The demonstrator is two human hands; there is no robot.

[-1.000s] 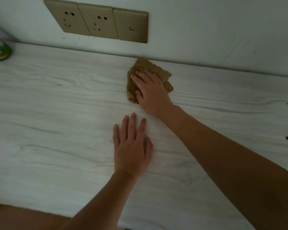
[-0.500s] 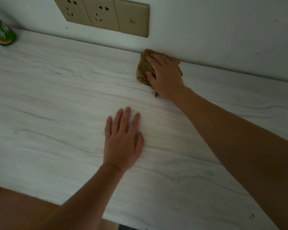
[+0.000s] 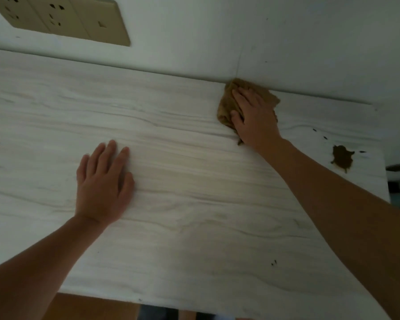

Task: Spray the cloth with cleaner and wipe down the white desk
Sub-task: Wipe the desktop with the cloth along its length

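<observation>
A crumpled brown cloth point(image 3: 226, 107) lies on the white wood-grain desk point(image 3: 194, 227), pushed up against the back wall. My right hand point(image 3: 254, 118) presses flat on the cloth, fingers straight and pointing toward the wall. Flat on the bare desk surface to the left, my left hand point(image 3: 103, 183) rests with fingers spread. The cleaner bottle is out of view.
A dark brown stain point(image 3: 342, 159) with small dark specks around it marks the desk near its right edge. A row of beige wall sockets point(image 3: 62, 19) sits on the wall at upper left. The desk's front edge runs along the bottom, with brown floor below.
My right hand has slid the cloth rightward along the wall edge. The view shifted right, so the green bottle left the frame and the brown stain came into view.
</observation>
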